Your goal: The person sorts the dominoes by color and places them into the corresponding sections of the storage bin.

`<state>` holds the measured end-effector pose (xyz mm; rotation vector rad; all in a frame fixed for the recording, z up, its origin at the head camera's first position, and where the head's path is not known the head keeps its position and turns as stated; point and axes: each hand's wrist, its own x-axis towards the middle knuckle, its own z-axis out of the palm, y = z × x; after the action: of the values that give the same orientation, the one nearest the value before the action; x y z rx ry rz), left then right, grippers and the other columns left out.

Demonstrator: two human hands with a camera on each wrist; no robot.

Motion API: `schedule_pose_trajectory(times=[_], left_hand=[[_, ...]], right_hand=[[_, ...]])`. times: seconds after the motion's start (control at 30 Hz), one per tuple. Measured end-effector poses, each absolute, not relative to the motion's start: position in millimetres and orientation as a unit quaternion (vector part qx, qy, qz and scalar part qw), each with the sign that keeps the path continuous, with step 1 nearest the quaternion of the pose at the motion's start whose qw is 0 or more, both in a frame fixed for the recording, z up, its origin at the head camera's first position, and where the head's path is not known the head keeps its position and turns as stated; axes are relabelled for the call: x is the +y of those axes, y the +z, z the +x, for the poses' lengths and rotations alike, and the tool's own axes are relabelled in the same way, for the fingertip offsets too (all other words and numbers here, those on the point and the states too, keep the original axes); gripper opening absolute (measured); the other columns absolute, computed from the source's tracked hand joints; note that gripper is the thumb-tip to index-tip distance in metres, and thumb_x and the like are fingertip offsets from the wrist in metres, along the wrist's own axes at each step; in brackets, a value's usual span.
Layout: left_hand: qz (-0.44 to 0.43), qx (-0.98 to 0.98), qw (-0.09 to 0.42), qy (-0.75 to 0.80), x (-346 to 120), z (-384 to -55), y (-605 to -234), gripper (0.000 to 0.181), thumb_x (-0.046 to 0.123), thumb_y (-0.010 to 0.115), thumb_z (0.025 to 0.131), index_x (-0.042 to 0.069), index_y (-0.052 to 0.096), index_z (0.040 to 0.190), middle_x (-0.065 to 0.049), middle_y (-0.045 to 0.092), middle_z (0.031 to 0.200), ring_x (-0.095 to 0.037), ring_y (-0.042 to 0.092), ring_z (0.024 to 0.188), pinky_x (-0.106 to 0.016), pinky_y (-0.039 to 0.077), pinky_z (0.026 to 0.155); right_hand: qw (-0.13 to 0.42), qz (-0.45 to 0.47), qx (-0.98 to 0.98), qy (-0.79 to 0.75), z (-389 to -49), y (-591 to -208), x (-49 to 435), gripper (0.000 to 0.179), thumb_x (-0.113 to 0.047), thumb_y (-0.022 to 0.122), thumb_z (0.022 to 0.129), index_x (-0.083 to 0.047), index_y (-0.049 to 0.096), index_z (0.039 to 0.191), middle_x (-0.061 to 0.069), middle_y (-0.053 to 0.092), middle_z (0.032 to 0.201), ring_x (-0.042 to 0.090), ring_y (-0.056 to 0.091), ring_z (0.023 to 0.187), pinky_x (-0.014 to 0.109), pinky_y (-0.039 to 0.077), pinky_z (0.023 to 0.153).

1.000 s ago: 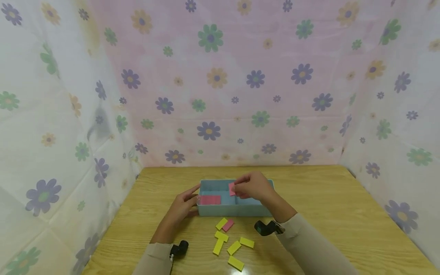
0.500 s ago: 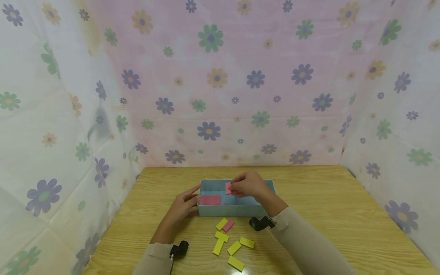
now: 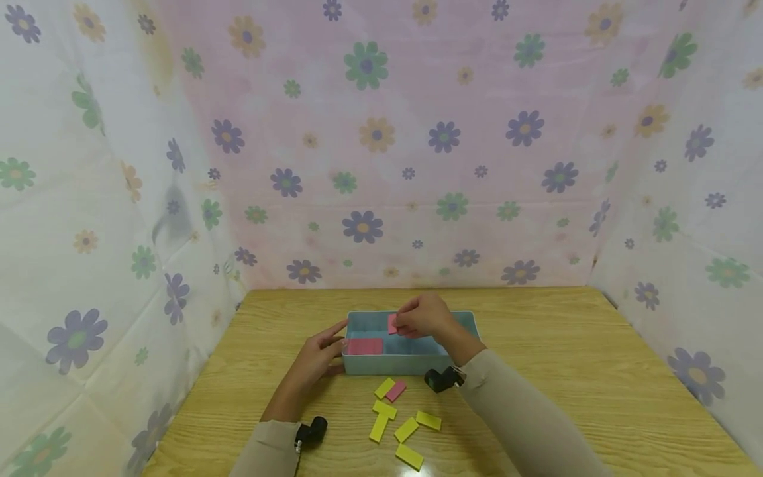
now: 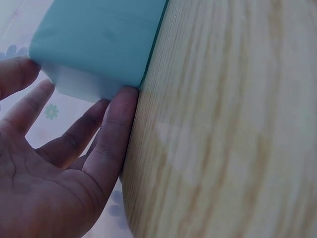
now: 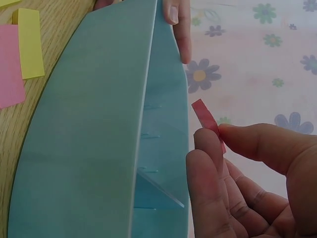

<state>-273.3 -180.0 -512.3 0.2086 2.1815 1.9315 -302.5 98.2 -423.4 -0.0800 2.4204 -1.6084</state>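
Note:
A light blue divided box (image 3: 393, 365) stands on the table. My left hand (image 3: 316, 358) rests against its left end, and the left wrist view shows the fairly straight fingertips touching the end wall (image 4: 79, 82). My right hand (image 3: 428, 318) pinches a small pink rectangular block (image 3: 391, 323) between thumb and fingers above the box. In the right wrist view this block (image 5: 207, 119) is seen nearly edge-on and tilted. Pink blocks (image 3: 365, 346) lie in the front left of the box, too close together to tell apart. A clear divider (image 5: 163, 188) shows inside it.
In front of the box several yellow blocks (image 3: 408, 456) lie loose on the wooden table (image 3: 536, 358). One pink block (image 3: 396, 391) lies beside a yellow block (image 3: 384, 388). Flowered cloth (image 3: 381, 165) hangs behind the table and on both sides.
My right hand has moved a little to the left over the box, carrying the pink block. The left hand and the loose blocks have stayed in place.

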Motion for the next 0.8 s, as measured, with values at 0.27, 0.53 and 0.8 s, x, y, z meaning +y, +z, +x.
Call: schedule_pose_trajectory(times=[0.27, 0.53, 0.8], left_hand=[[0.076, 0.737, 0.106, 0.663, -179.3, -270.9, -509.3, 0.054, 0.019, 0.055, 0.109, 0.024, 0.041, 0.16, -0.023, 0.055, 0.148, -0.04, 0.064, 0.125, -0.05, 0.06, 0.093], [0.083, 0.734, 0.112, 0.664, -180.3, -271.7, -510.2, 0.055, 0.021, 0.055, 0.109, 0.024, 0.039, 0.161, -0.022, 0.055, 0.148, -0.038, 0.064, 0.126, -0.049, 0.061, 0.093], [0.086, 0.745, 0.108, 0.653, -180.8, -271.7, -511.8, 0.055, 0.023, 0.055, 0.109, 0.025, 0.04, 0.161, -0.023, 0.055, 0.148, -0.037, 0.064, 0.125, -0.049, 0.061, 0.093]], right_hand=[[0.119, -0.028, 0.829, -0.545, -303.7, -425.9, 95.1, 0.017, -0.014, 0.08, 0.089, -0.003, 0.079, 0.103, 0.009, 0.079, 0.086, 0.022, 0.077, 0.078, 0.045, 0.064, 0.081], [0.12, -0.034, 0.831, -0.542, -303.8, -430.5, 92.3, 0.014, -0.014, 0.078, 0.091, -0.002, 0.081, 0.098, 0.01, 0.079, 0.082, 0.033, 0.078, 0.087, 0.046, 0.065, 0.079], [0.122, -0.033, 0.835, -0.536, -302.5, -430.7, 88.6, 0.014, -0.014, 0.079, 0.09, -0.002, 0.081, 0.097, 0.011, 0.079, 0.081, 0.031, 0.078, 0.084, 0.043, 0.065, 0.075]])
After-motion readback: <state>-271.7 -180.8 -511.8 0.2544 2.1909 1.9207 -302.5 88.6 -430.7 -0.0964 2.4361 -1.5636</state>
